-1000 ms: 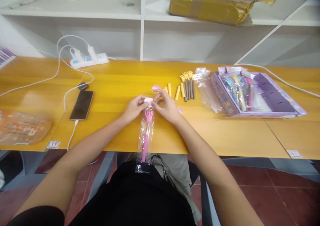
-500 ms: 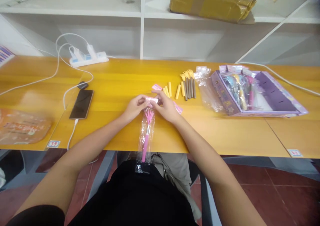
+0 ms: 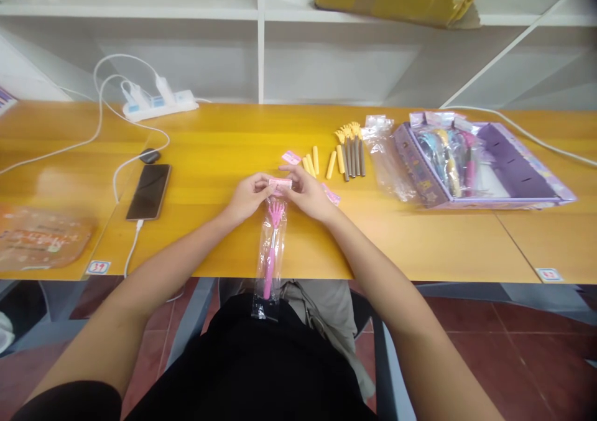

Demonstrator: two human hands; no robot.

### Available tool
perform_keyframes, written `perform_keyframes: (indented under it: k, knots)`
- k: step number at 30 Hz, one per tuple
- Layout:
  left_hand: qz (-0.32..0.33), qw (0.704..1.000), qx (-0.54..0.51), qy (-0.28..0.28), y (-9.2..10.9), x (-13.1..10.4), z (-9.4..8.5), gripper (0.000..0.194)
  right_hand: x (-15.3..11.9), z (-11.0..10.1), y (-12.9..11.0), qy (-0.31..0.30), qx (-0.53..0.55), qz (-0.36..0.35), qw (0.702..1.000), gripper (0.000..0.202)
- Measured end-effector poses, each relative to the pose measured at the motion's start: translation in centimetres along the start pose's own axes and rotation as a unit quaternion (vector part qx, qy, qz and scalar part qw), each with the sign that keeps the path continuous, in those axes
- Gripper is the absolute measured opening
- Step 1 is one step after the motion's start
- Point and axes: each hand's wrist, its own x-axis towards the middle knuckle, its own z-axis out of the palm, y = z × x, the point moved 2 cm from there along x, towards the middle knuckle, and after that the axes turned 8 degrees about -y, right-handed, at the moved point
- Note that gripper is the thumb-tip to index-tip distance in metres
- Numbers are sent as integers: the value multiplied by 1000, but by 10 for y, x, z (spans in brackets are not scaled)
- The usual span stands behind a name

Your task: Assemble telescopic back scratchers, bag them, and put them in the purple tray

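in the head view, pinched a small pink-and-white card [image 3: 280,184] at the top of a clear plastic sleeve [image 3: 265,310]: gripped its left end with the left hand [image 3: 252,192], nearly closed at thumb and forefinger, and its right end with the right hand [image 3: 305,192], loosely curled at the fingers. had the pink hand-shaped scratcher with silvery rod [image 3: 269,268] inside that sleeve, head up near the fingers, handle down past the table's near edge. saw short yellow tubes [image 3: 316,160] just beyond the right hand, beside yellow hand-shaped heads on dark metal rods [image 3: 353,153]. found flat clear plastic bags [image 3: 388,160] against an open purple box [image 3: 517,163], with wrapped scratchers in its left part. noticed a dark phone [image 3: 148,192] on the yellow wooden table [image 3: 219,141], well left.
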Motion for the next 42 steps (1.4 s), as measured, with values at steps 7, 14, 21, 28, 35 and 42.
perform_keyframes:
  k: [7, 14, 21, 28, 35, 42]
  knots:
    - [1, 999, 30, 28, -1, 9, -7, 30, 5, -11, 9, -33, 68, 30, 997, 58]
    - [-48, 998, -35, -12, 9, 4, -1, 48, 10, -14, 16, 13, 79, 14, 997, 56]
    - [-33, 997, -71, -17, 22, 2, 5, 49, 6, -15, 0, 23, 100, 64, 993, 70]
    - [59, 979, -131, 143, 30, 7, -12, 62, 2, 3, -32, -156, 143, 96, 973, 47]
    - [8, 986, -154, 64, 27, 4, -5, 58, -20, -113, -83, 150, -199, 48, 967, 31]
    - [-12, 989, -145, 29, 21, 4, -2, 57, -101, -318, -102, 486, -439, 78, 752, 39]
